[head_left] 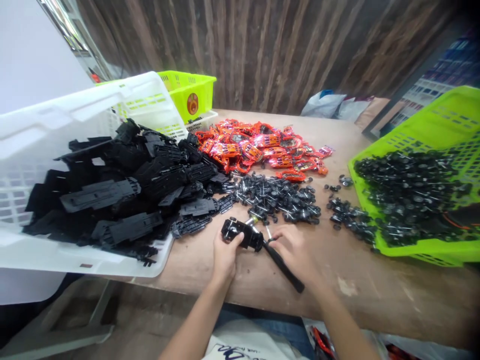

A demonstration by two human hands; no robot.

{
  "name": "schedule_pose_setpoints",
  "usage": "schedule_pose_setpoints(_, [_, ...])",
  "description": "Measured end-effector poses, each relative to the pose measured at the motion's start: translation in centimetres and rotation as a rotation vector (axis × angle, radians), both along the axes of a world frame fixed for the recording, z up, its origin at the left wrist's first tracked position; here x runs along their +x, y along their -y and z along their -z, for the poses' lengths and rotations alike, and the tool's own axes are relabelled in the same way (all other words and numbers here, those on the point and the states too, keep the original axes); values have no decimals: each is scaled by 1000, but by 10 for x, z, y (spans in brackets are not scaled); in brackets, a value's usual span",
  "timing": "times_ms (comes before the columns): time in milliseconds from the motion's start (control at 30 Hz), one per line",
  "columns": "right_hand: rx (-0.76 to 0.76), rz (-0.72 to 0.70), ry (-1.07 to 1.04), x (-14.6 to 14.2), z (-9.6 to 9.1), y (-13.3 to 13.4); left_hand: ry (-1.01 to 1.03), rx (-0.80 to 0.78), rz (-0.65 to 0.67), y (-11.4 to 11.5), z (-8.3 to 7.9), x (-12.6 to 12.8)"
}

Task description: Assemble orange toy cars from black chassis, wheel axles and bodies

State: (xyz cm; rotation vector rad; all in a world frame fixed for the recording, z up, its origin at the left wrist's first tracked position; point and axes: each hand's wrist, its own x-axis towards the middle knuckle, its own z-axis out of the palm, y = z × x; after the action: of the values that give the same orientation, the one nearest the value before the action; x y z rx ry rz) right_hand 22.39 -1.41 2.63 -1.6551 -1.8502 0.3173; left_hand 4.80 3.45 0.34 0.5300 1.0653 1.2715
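Note:
My left hand (225,257) is closed around a black toy car part (233,230), thumb on top, just above the table. To its right, my right hand (294,250) pinches a thin metal axle with small black wheels (268,233), near the part's end. A hammer (285,271) lies slantwise on the table between and below the hands, its black handle toward me and its head partly hidden behind the car part. Just beyond the hands is a pile of wheel axles (277,197). Orange-red toy car shells (258,145) are heaped behind that pile.
On the left, a tipped white basket (165,257) spills black car bases (123,195) onto the table (348,285). A tilted lime-green basket (416,122) of wheel axles stands on the right. Another green basket (204,90) sits at the back left. Bags (326,105) lie beyond the far edge.

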Motion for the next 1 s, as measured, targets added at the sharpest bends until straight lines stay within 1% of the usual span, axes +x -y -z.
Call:
schedule_pose_setpoints(33, [8, -6, -1, -11, -1, 4, 17, 3, 0, 2, 2, 4])
schedule_pose_setpoints(100, [16, -3, 67, -29, 0, 10, 30, 20, 3, 5, 5, 9])
schedule_pose_setpoints(200, [28, 51, 201, -44, 3, 12, 11, 46, 15, 9, 6, 12])
schedule_pose_setpoints(333, [17, 98, 318, -50, -1, 16, 61, 49, 38, 10, 3, 13])
schedule_pose_setpoints(433, [-5, 41, 318, -43, -11, 10, 99, 3, 8, 6, -1, 12])
schedule_pose_setpoints(500, [2, 14, 249, -25, -20, -12, 120, -48, -2, 3, -3, 11])
schedule_pose_setpoints(567, [-9, 65, 211, 6, -32, -51, 130, -91, -8, 0, -5, 9])
schedule_pose_setpoints(600, [-30, 124, 234, 24, -38, -76, 130, -106, -14, -1, -6, 7])
schedule_pose_setpoints(633, [-86, 219, 291, 43, -45, -102, 132, -116, -16, -2, -7, 6])
schedule_pose_setpoints(667, [-197, 287, 358, 60, -52, -128, 134, -121, -14, -2, -8, 4])
schedule_pose_setpoints(733, [-280, 324, 390, 89, -64, -171, 137, -116, 3, -2, -10, 1])
schedule_pose_setpoints(767, [-310, 323, 395, 100, -69, -187, 136, -111, 11, -1, -11, 0])
schedule_pose_setpoints(800, [-319, 315, 389, 107, -72, -198, 134, -105, 17, -1, -11, -2])
schedule_pose_setpoints(867, [-314, 299, 374, 114, -78, -208, 127, -99, 13, -1, -11, -6])
schedule_pose_setpoints(933, [-271, 287, 348, 116, -83, -204, 126, -105, -3, -2, -9, -12])
schedule_pose_setpoints(1000, [-211, 284, 319, 118, -87, -187, 126, -103, -15, -4, -7, -19])
